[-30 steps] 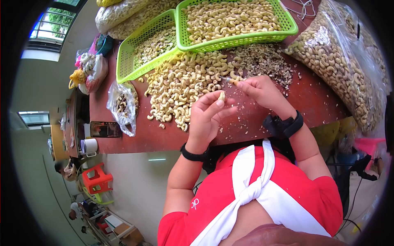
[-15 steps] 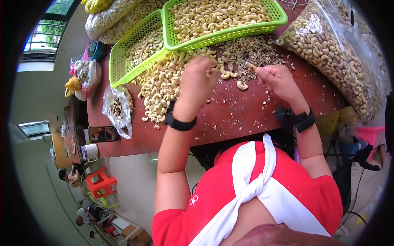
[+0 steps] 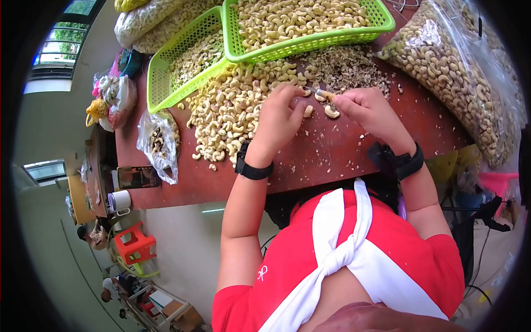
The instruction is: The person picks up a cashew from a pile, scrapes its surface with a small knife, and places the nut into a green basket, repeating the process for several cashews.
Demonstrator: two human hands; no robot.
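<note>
My right hand (image 3: pixel 369 110) is closed round the wooden handle of a small knife (image 3: pixel 326 95), its short metal blade pointing left. The blade tip is right at the fingertips of my left hand (image 3: pixel 278 119), whose thumb and fingers are curled together. A pale cashew nut (image 3: pixel 307 93) shows at those fingertips, mostly hidden by them. Loose cashews, one of them a curved nut (image 3: pixel 332 112), lie on the red table just below the knife. To the left of my left hand spreads a large pile of cashews (image 3: pixel 224 119).
Behind the pile stand two green baskets of cashews, a smaller one (image 3: pixel 157 83) and a larger one (image 3: pixel 310 46). Skin scraps (image 3: pixel 354 69) cover the table behind my right hand. A big clear bag of cashews (image 3: pixel 442 66) leans at right; a small plastic bag (image 3: pixel 157 145), phone (image 3: pixel 138 177) and mug (image 3: pixel 119 202) are left.
My left hand has moved right and turned, bringing its fingertips to the knife. The knife has shifted slightly left, with its blade now at the left fingertips.
</note>
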